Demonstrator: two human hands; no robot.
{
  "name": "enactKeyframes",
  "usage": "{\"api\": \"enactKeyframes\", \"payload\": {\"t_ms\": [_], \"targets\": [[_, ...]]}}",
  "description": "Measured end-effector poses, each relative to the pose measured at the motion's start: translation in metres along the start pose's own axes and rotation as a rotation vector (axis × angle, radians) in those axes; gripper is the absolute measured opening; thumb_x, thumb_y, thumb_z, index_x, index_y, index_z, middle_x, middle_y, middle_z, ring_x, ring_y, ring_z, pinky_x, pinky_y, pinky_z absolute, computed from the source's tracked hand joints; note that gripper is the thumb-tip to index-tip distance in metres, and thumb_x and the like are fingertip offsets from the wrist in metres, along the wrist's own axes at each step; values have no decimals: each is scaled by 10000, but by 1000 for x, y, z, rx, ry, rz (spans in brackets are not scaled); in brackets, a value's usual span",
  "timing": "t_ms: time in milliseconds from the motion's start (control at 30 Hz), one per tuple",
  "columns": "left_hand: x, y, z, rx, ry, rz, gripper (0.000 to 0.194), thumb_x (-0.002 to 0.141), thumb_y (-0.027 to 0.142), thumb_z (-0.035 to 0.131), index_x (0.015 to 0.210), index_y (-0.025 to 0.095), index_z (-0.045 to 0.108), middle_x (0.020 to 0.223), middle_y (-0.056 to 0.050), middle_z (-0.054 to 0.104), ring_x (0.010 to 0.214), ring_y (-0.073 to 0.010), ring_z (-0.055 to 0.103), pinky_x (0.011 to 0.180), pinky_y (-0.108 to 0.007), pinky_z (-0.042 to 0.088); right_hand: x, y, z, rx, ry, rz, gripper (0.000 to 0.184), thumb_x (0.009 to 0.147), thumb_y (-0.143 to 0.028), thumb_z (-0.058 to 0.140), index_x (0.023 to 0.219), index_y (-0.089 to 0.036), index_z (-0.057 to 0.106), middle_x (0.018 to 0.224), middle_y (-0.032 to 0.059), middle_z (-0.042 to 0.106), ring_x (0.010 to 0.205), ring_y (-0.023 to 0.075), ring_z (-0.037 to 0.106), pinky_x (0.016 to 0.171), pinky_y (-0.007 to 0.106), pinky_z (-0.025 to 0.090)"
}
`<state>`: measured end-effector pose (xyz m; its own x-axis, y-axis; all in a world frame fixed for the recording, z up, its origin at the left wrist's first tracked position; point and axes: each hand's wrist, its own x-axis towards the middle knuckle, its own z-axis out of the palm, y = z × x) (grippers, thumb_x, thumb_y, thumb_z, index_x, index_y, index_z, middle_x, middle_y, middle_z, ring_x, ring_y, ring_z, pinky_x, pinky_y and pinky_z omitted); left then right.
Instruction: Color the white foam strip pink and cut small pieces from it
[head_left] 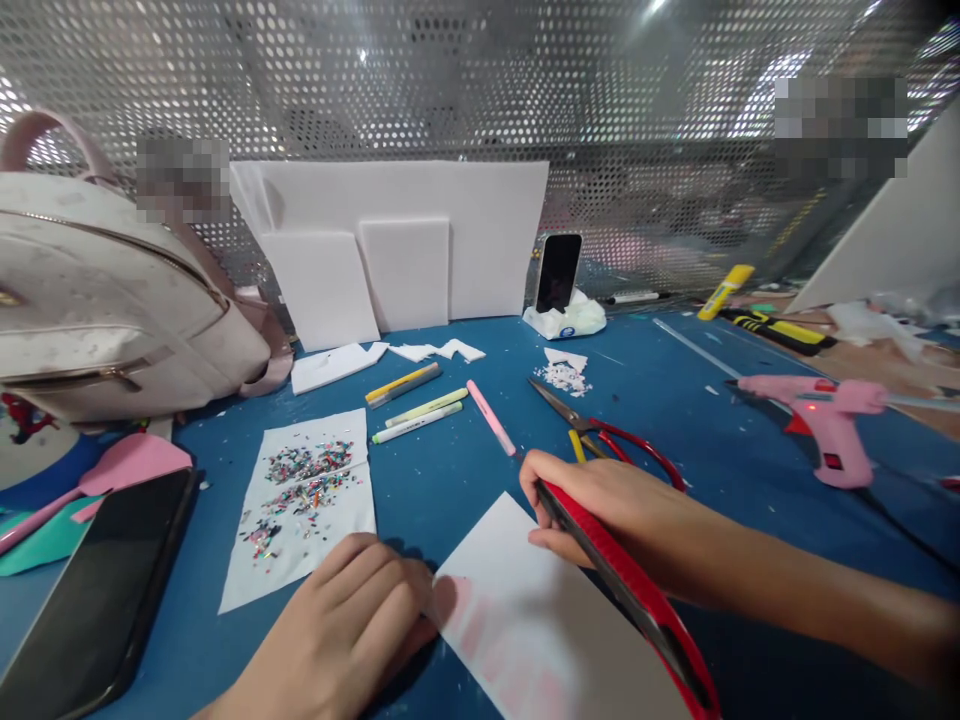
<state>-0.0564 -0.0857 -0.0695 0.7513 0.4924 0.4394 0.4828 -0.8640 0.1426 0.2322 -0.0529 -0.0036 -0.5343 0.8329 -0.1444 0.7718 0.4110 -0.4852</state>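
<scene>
A perforated metal screen [450, 90] closes off the back of our workspace, with upright white panels [495, 250] leaning before it above a blue desk [431, 485]. The white board [536, 610] we are handling lies flat on the near part of the desk, between our two hands, with pale pink shading on its lower left area.

Our right hand [604, 485] has its fingers wrapped around a red-handled tool [634, 585], probably a cutter, slanting across the board; we cannot tell whether its blade is out, as our fingers cover that end. Our left hand [349, 620] is loosely curled at the board's left corner, a fingertip on its surface; whether those fingers pinch the edge or only press, we cannot tell.

To manage this well, we would spread the left fingers flat for a firmer hold and leave them well off any line the tool may travel. If there is a blade, light, repeated passes should give a cleaner edge than one hard push. We would also move the pink pen [491, 418] and the scissors [555, 402] aside, since both lie near the tool's front end. On our left, the sheet of coloured bits [251, 575] sits just beyond the left hand, so a careless elbow could scatter them. The pink glue gun [836, 420], its light glowing, deserves a wide berth from our right forearm.
</scene>
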Motion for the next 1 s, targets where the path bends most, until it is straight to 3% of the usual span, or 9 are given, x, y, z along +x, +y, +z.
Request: {"api": "enactKeyframes", "payload": {"t_ms": [133, 267, 500, 633, 767, 833, 867, 933, 1000], "targets": [[0, 3, -3, -75, 39, -50, 167, 1010, 317, 466, 928, 178, 510, 803, -24, 585, 705, -139, 537, 630, -275, 469, 0, 4, 5, 241, 20, 46, 202, 889, -283, 647, 1019, -239, 498, 849, -11, 657, 693, 156, 596, 571, 239, 388], [3, 11, -6, -84, 92, 7, 48, 971, 213, 531, 951, 171, 517, 761, -9, 582, 674, -138, 537, 607, -281, 451, 5, 10, 11, 400, 91, -67, 218, 928, -301, 608, 1095, -229, 488, 943, 19, 652, 700, 137, 574, 574, 233, 410], [5, 30, -3, -88, 88, 109, 82, 967, 142, 500, 919, 139, 566, 783, -44, 638, 676, -144, 567, 595, -288, 478, 41, 0, 2, 469, 18, -337, 131, 941, -213, 555, 1033, -197, 463, 1074, 63, 657, 795, 130, 604, 704, 266, 473], [1, 37, 2, -71, 147, 188, 216, 998, 126, 397, 970, 128, 611, 859, -53, 686, 715, -140, 622, 687, -305, 530, 61, -9, 0, 455, -87, -378, 157, 872, -159, 621, 967, -188, 500, 1001, 48, 697, 888, 156, 654, 793, 292, 492], [-3, 37, -10, 17, 63, 192, 124, 969, 194, 535, 943, 152, 648, 806, -13, 688, 735, -138, 659, 767, -291, 562, 55, -17, -1, 457, 9, -341, 193, 892, -269, 623, 977, -201, 464, 977, 47, 691, 868, 167, 643, 799, 323, 493], [-7, 34, -16, 97, 46, 158, 198, 988, 320, 517, 997, 200, 675, 933, -24, 712, 848, -171, 687, 767, -296, 583, 39, -23, -4, 451, 84, -308, 193, 918, -348, 583, 958, -204, 460, 857, 20, 674, 786, 164, 622, 780, 333, 483], [-9, 32, -18, 158, 143, 129, 283, 1009, 390, 453, 992, 235, 690, 987, -38, 712, 901, -196, 690, 767, -318, 593, 29, -27, -4, 438, 124, -299, 203, 923, -386, 557, 943, -204, 469, 752, -7, 641, 704, 155, 594, 737, 321, 473], [-14, 29, -19, 266, -65, 126, 333, 1000, 456, 449, 1251, 308, 610, 1330, -67, 600, 1172, -230, 617, 851, -307, 586, 8, -33, -2, 406, 134, -282, 177, 949, -383, 465, 998, -213, 469, 702, -34, 563, 602, 135, 509, 589, 270, 413], [-17, 27, -16, 408, -33, 135, 455, 977, 455, 506, 1418, 370, 439, 1446, -78, 506, 1262, -242, 560, 839, -294, 585, -11, -39, 7, 382, 209, -267, 90, 916, -290, 481, 969, -227, 445, 697, -47, 521, 565, 120, 465, 532, 244, 369]]}}
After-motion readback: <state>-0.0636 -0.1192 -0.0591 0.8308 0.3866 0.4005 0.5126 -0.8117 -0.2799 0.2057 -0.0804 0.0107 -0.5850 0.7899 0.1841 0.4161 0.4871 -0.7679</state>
